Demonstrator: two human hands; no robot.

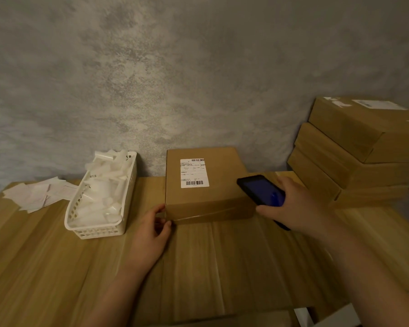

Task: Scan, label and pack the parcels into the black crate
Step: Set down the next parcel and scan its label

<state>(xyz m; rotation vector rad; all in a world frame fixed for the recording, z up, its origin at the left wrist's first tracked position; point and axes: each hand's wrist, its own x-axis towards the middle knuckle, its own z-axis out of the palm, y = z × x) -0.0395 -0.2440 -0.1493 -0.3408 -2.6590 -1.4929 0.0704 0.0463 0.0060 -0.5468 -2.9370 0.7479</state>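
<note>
A brown cardboard parcel (222, 185) lies on the wooden table against the wall, with a white shipping label (194, 173) and barcodes on its top. My left hand (151, 230) pinches the parcel's near left corner between thumb and fingers. My right hand (298, 204) grips a black handheld scanner (262, 190) with a blue screen, held just right of the parcel and tilted toward the label. The black crate is out of view.
A white slotted basket (97, 230) filled with white plastic pouches stands left of the parcel. Loose paper slips (38, 193) lie at the far left. Three stacked brown boxes (354, 147) stand at the right by the wall. The wooden table (57, 267) stretches toward me.
</note>
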